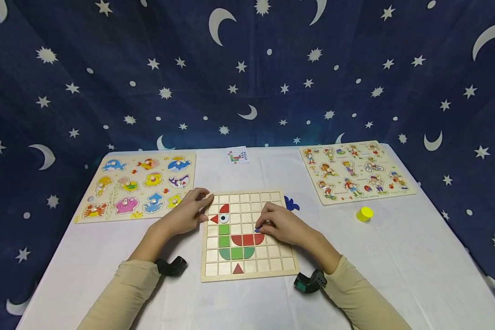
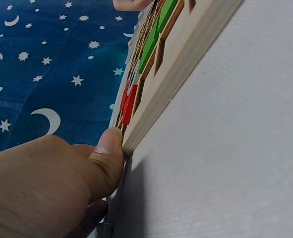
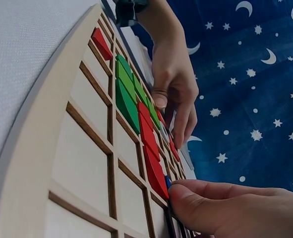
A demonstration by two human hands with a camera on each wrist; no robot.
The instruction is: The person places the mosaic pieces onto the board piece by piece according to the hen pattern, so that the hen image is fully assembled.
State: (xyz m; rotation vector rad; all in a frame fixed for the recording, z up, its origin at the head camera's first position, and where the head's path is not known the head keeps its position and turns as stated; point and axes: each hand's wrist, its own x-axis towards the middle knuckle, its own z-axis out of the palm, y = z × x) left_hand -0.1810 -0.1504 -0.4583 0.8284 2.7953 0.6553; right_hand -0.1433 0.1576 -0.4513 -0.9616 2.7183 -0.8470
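Observation:
A wooden grid board [image 1: 249, 277] lies on the table, with coloured tiles forming a bird shape. Green squares [image 1: 224, 241] make the neck, red tiles [image 1: 248, 239] the back, and an eye tile [image 1: 224, 218] sits beside a red triangular beak [image 1: 214, 219]. Below the body is a red triangle [image 1: 238, 269]. My left hand [image 1: 185, 213] grips the board's upper left edge, thumb against its rim in the left wrist view. Between right thumb and index finger, my right hand [image 1: 286, 224] pinches a small blue tile [image 1: 256, 230] just above the red row's right end.
Blue leaf-shaped tiles [image 1: 291, 203] lie by the board's right edge. A small pattern card [image 1: 237, 156] is behind it. At the left stands a sea-animal puzzle [image 1: 136, 219], at the right a puzzle of figures [image 1: 367, 199], with a yellow cylinder [image 1: 365, 214] before it.

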